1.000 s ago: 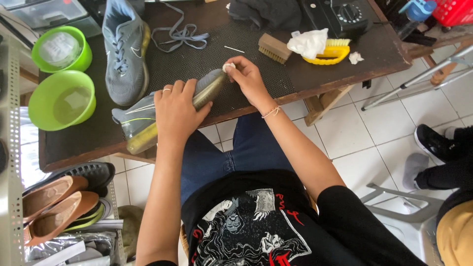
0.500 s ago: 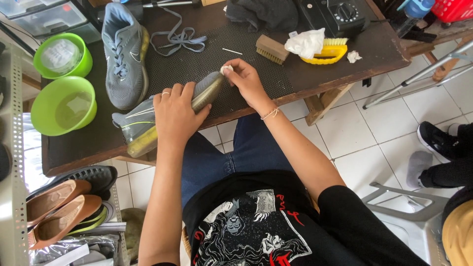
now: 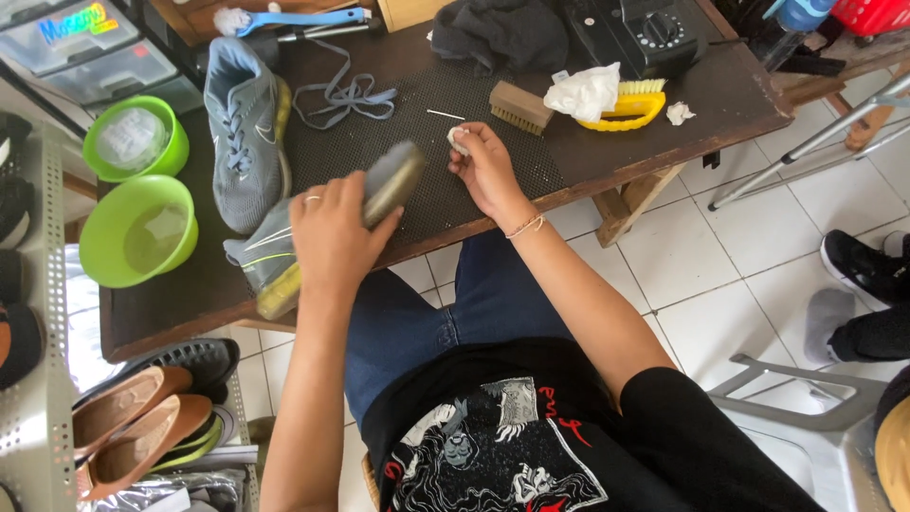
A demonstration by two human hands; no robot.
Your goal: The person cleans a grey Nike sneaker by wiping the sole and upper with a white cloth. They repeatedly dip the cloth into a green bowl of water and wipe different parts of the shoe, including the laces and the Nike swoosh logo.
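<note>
Left hand [image 3: 332, 237] gripping grey sneaker [image 3: 313, 232] on table [image 3: 588, 161]; right hand [image 3: 488, 166] pinching white wad [image 3: 458, 139]. I'm bracing the shoe firmly while wiping.

From my remote seat, open mat shows on the desk [image 3: 607, 161] between my right hand [image 3: 488, 171] and the wooden brush [image 3: 520, 105], crossed only by a thin white stick [image 3: 445, 115]. To the left, passage narrows: the grey sneaker [image 3: 242, 133] and loose laces [image 3: 346, 98] lie there, with two green bowls [image 3: 137, 228] beyond them. A black cloth [image 3: 498, 33], a dial device [image 3: 645, 33] and a yellow brush [image 3: 635, 106] line the far edge.
</note>
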